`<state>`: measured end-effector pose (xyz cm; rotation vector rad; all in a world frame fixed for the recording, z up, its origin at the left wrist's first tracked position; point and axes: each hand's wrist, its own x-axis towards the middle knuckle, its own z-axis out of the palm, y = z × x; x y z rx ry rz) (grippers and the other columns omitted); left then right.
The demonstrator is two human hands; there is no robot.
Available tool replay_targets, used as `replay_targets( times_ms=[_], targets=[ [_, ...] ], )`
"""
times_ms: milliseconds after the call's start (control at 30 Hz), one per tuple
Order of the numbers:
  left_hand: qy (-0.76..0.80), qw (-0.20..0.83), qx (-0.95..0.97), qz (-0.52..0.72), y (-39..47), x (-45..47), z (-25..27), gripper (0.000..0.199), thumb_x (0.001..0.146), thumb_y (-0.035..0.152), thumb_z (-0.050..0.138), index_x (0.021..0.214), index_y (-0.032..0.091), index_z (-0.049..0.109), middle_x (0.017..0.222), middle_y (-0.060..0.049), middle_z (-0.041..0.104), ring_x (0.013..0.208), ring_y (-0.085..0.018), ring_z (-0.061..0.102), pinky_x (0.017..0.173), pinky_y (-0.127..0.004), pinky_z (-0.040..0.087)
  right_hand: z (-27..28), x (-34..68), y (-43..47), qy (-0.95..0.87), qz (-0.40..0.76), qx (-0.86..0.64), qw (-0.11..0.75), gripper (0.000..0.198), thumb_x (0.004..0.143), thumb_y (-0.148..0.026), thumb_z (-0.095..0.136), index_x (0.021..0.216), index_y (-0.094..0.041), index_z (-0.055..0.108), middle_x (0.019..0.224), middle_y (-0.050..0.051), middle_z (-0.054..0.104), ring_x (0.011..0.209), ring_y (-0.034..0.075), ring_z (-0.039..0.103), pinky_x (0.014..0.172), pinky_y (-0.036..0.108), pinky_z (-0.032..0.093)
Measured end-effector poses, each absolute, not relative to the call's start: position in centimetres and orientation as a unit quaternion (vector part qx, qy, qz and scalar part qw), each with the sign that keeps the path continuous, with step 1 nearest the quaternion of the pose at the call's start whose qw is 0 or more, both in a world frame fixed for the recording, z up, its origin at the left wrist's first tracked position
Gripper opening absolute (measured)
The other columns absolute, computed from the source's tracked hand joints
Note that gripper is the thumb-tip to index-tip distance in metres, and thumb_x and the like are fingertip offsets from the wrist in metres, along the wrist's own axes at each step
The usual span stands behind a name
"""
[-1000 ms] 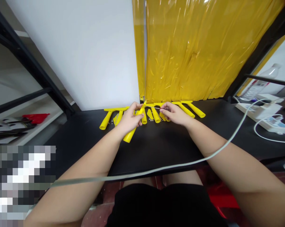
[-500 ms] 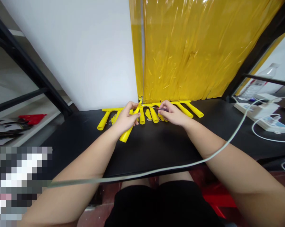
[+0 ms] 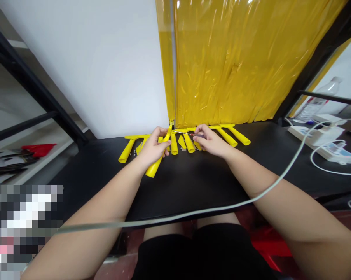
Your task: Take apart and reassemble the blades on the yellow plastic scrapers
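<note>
My left hand [image 3: 154, 147] is closed around a yellow plastic T-shaped handle [image 3: 153, 168], its hollow-looking round end pointing down toward me and its head end raised. In my right hand [image 3: 208, 140] is a screwdriver [image 3: 183, 133], its thin shaft reaching left to the head of that handle. Whether the tip sits in a screw is too small to tell. Behind both hands several similar yellow handles [image 3: 228, 138] lie in a row along the back of the table. Small flat yellow pieces [image 3: 181, 142] and tiny metal bits [image 3: 135, 152] lie among them.
A pale cable [image 3: 198, 212] crosses low in front of the black table [image 3: 189, 182] and over my forearms. At right are white power strips [image 3: 323, 144] and a plastic bottle [image 3: 319, 99]. A white panel [image 3: 105, 70] and yellow sheeting [image 3: 227, 62] rise behind.
The view has shifted slightly. Both hands keep their holds on the yellow handle and the screwdriver, with the handle's head tipped a little differently.
</note>
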<state>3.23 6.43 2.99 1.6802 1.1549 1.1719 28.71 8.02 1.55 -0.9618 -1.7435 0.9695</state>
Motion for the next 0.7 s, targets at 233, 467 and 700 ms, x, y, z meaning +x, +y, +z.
replay_targets(
  times_ms=[233,467,700],
  targets=[
    [0.452,0.392,0.659,0.457,6.37,3.35,3.01,0.029,0.087,0.017,0.067,0.111,0.024,0.053,0.154,-0.013,0.052,0.047,-0.004,0.062,0.042,-0.023,0.051,1.59,29.18,8.50,-0.713,0.328,-0.452,0.424,0.054,0.097,-0.071,0.052,0.079,-0.020,0.058,0.057,-0.004,0.042,0.051,0.013,0.037,0.051,0.028,0.028],
    [0.451,0.396,0.658,0.454,6.42,3.35,3.01,0.026,0.089,0.018,0.065,0.110,0.024,0.051,0.155,-0.013,0.051,0.047,-0.004,0.062,0.043,-0.022,0.051,1.79,28.80,7.80,-0.729,0.344,-0.391,0.444,0.044,0.090,-0.064,0.067,0.098,-0.024,0.050,0.065,-0.007,0.046,0.053,0.012,0.038,0.054,0.027,0.033],
    [0.448,0.400,0.661,0.450,6.34,3.43,2.77,0.026,0.087,0.020,0.067,0.105,0.024,0.049,0.154,-0.011,0.052,0.047,-0.003,0.062,0.043,-0.022,0.051,1.62,28.99,8.23,-0.732,0.311,-0.443,0.413,0.059,0.098,-0.074,0.045,0.075,-0.021,0.055,0.058,-0.003,0.043,0.052,0.012,0.037,0.051,0.028,0.029]
  ],
)
